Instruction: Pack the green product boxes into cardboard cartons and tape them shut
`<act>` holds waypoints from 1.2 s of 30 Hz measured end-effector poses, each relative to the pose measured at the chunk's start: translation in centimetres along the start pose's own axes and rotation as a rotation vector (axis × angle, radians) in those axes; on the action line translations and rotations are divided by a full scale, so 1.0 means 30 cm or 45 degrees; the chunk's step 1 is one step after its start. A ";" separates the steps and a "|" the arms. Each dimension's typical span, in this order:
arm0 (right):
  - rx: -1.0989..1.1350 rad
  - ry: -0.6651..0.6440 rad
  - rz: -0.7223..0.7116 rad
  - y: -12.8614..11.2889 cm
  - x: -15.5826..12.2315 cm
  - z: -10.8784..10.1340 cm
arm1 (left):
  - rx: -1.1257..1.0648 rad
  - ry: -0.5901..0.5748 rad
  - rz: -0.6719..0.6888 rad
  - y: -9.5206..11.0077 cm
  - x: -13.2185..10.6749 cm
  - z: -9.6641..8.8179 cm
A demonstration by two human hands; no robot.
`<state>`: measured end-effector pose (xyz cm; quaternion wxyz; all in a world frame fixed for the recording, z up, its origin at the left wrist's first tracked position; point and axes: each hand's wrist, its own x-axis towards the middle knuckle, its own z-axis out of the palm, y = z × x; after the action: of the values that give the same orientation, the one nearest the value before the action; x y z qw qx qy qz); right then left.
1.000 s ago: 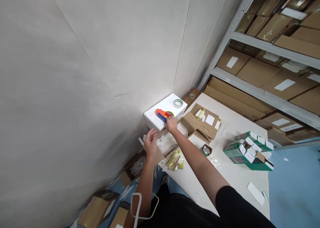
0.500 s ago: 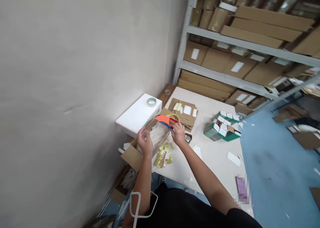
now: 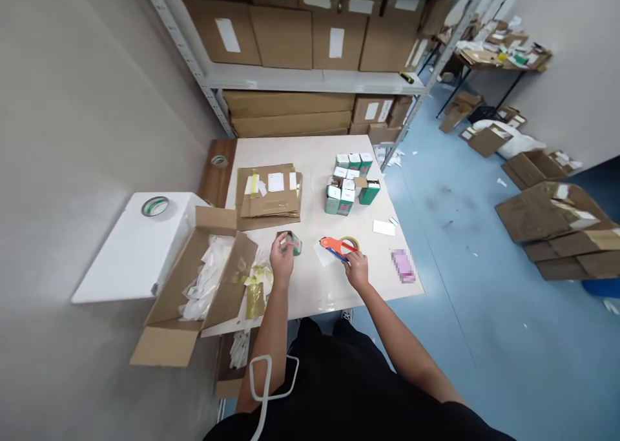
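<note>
My right hand [image 3: 357, 268] is wrapped round the handle of an orange and blue tape dispenser [image 3: 332, 245], which carries a roll of yellow tape. The dispenser is held over the table, above a white slip of paper [image 3: 323, 255]. At the near middle of the table my left hand [image 3: 281, 259] has its fingers bent at the left side of a small green box [image 3: 297, 245], partly covering it. To the left of that hand lies a crumpled bundle of cardboard and yellow tape [image 3: 256, 299].
An open carton [image 3: 165, 305] of white bags stands at the left, beside a white foam box [image 3: 116, 254] with a tape roll [image 3: 155, 206] on top. Flattened cardboard [image 3: 271, 202] and several green-and-white boxes [image 3: 345, 199] lie farther back. Shelving [image 3: 310, 79] borders the table's far side.
The view has swung right. My left hand has moved from beside the carton of white bags to the small green box. The tape dispenser stays in my right hand, now farther right over the table.
</note>
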<state>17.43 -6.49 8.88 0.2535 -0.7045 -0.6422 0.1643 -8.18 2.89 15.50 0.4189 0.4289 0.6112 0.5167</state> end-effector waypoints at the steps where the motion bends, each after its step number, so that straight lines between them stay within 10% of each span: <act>1: -0.001 -0.019 0.062 0.068 -0.022 0.004 | 0.060 -0.039 -0.015 -0.036 -0.021 0.042; 7: 0.001 -0.244 0.454 0.390 -0.116 0.052 | 0.553 -0.414 -0.225 -0.312 -0.154 0.281; 14: -0.099 -0.520 0.673 0.565 -0.216 0.051 | 1.051 -0.731 -0.332 -0.567 -0.198 0.457; 19: -0.098 -0.499 0.626 0.594 -0.281 0.041 | 1.155 -0.924 -0.221 -0.596 -0.165 0.648; 25: -0.049 -0.483 0.594 0.605 -0.293 0.015 | 1.059 -1.048 -0.152 -0.464 -0.137 0.918; 29: -0.096 -0.572 0.722 0.599 -0.290 -0.037 | 0.925 -0.942 0.017 -0.364 -0.103 0.882; 36: -0.296 -0.425 0.650 0.448 -0.157 -0.059 | 0.802 -0.457 0.226 -0.245 -0.076 0.551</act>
<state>28.89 -12.03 2.25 0.0130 -0.8303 -0.4920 0.2614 7.57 4.48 6.47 0.3204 0.6719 0.6175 0.2542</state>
